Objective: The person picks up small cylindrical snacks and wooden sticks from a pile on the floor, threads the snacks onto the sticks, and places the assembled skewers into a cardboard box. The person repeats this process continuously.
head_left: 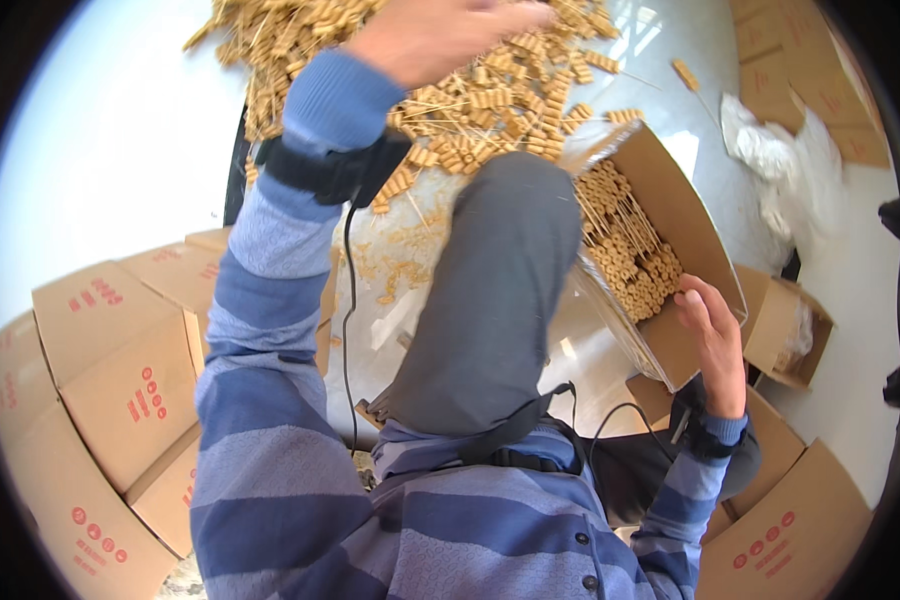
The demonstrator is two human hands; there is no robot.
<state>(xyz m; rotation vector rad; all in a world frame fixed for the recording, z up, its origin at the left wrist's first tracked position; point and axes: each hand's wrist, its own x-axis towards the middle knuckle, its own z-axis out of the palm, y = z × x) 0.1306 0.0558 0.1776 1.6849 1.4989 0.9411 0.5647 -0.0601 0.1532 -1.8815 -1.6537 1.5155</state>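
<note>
My left hand (435,42) is over a large heap of golden-brown, ridged food skewers (500,105) on thin sticks. It is blurred and partly cut off by the top edge, so I cannot tell whether its fingers hold anything. To the right of my knee, a cardboard box (675,180) stands tilted, lined with clear plastic. Packed skewers (625,240) lie inside it in rows, coiled ends facing up. My right hand (712,335) rests at the box's near right side, fingers stretched out, fingertips beside the packed skewers; nothing shows in its grip.
Closed cardboard boxes (120,375) are stacked on the left, and more boxes (785,525) stand at the lower right. A small opened box (790,330) and crumpled clear plastic (795,170) lie on the right. Crumbs (400,285) litter the surface left of my knee.
</note>
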